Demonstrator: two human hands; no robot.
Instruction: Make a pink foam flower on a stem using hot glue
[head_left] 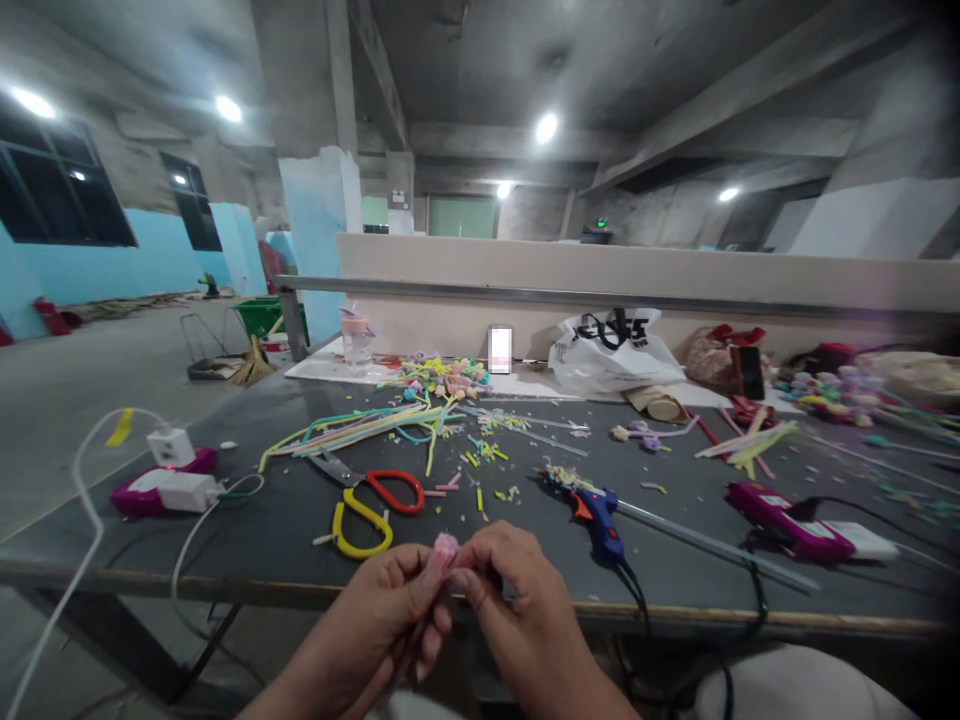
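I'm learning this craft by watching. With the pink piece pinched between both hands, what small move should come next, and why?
Probably keep pressing the pink piece onto its stick: the left hand grips the stem below while the right hand pinches the top, and the glue gun lies set aside on the table.

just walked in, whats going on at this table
A person pinches a small pink fuzzy piece between the left hand and right hand at the near edge of the dark table. Beyond the hands lie red-and-yellow scissors, a blue glue gun and a bundle of coloured strips.
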